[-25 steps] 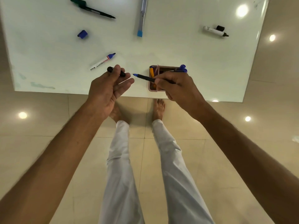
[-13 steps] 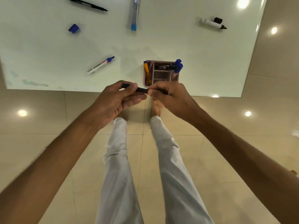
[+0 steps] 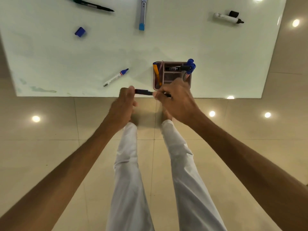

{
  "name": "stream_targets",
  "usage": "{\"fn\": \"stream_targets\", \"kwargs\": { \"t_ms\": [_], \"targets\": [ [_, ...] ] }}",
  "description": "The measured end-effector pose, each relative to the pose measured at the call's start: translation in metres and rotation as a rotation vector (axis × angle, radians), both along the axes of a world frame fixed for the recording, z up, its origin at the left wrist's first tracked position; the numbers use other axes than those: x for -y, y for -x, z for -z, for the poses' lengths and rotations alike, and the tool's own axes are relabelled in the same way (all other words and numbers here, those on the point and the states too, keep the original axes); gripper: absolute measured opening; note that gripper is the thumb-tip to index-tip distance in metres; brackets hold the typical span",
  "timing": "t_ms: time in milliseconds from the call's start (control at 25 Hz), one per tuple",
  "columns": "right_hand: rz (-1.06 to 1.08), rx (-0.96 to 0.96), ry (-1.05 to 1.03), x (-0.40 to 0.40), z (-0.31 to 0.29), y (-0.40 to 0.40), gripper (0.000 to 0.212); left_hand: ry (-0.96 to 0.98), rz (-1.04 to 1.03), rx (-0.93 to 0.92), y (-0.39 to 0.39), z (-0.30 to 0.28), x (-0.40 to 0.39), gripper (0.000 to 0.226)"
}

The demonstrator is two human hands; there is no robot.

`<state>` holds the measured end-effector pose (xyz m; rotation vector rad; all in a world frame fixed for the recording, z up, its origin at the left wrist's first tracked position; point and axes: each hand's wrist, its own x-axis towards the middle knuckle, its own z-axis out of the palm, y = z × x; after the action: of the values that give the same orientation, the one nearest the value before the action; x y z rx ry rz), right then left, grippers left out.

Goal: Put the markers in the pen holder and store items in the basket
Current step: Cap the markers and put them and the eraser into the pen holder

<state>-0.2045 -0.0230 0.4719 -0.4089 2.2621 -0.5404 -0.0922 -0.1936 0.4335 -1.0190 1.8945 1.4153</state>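
Two hands meet over the near edge of the tabletop (image 3: 50, 52), sharing one dark marker (image 3: 144, 92). The marker lies level, its long axis running left to right along that edge, just in front of the pen holder (image 3: 173, 75). The left hand (image 3: 123, 105) has its fingers curled round the marker's left end, thumb on top; the right hand (image 3: 176, 100) pinches the right part between fingertips and thumb. Which end carries the tip cannot be told.

The pen holder stands at the near edge, with an orange pen (image 3: 156, 72) in its left compartment and blue-capped markers (image 3: 190, 67) leaning at its right side.

Elsewhere on the pale, glossy tabletop lie a white marker with a blue tip (image 3: 115, 77) pointing up and right, a loose blue cap (image 3: 80, 32), a green-and-black pen (image 3: 93, 5), a grey-blue pen (image 3: 142, 14) pointing toward the viewer, and an uncapped white marker with a black tip (image 3: 226, 18) beside its black cap (image 3: 233, 13).

Below, white trouser legs (image 3: 130, 172) stand on beige floor tiles (image 3: 50, 117) that mirror round ceiling lights.
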Motion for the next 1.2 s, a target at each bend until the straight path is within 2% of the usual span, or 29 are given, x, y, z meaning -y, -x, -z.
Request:
{"fn": "stream_targets", "kwargs": {
  "t_ms": [80, 120, 160, 240, 360, 480, 680, 800, 960, 1040, 1200],
  "targets": [
    [0.097, -0.22, -0.057, -0.018, 0.008, 0.022, 0.026, 0.575, 0.368, -0.137, -0.013, 0.036, 0.019, 0.052],
    [0.223, -0.246, -0.039, -0.029, 0.007, 0.034, 0.025, 0.748, 0.481, -0.173, -0.015, 0.053, 0.028, 0.057],
    [0.388, -0.218, 0.004, -0.039, 0.005, 0.043, 0.023, 0.821, 0.559, -0.167, -0.016, 0.066, 0.04, 0.062],
    [0.611, -0.176, 0.061, -0.06, 0.004, 0.056, 0.022, 0.817, 0.644, -0.126, -0.011, 0.089, 0.058, 0.066],
    [0.674, -0.112, 0.143, -0.077, 0.005, 0.058, 0.02, 0.849, 0.702, -0.238, -0.001, 0.11, 0.073, 0.047],
    [0.684, -0.089, 0.177, -0.074, 0.008, 0.051, 0.02, 0.721, 0.617, -0.269, 0.009, 0.113, 0.072, 0.029],
    [0.481, -0.089, 0.214, -0.035, 0.012, 0.031, 0.024, 0.392, 0.185, -0.09, 0.017, 0.099, 0.061, 0.031],
    [0.448, -0.1, 0.225, -0.006, 0.027, 0.03, 0.019, 0.233, 0.098, -0.013, 0.022, 0.084, 0.06, 0.029],
    [0.252, -0.149, 0.101, 0.013, 0.043, 0.031, 0.021, 0.103, 0.039, -0.002, 0.027, 0.067, 0.075, 0.024],
    [0.331, -0.153, 0.132, 0.013, 0.039, 0.036, 0.021, 0.091, 0.003, -0.011, 0.025, 0.062, 0.089, 0.022],
    [0.566, -0.078, 0.206, 0.011, 0.027, 0.046, 0.007, 0.054, -0.178, 0.001, 0.012, 0.059, 0.112, 0.028]
  ]
}}
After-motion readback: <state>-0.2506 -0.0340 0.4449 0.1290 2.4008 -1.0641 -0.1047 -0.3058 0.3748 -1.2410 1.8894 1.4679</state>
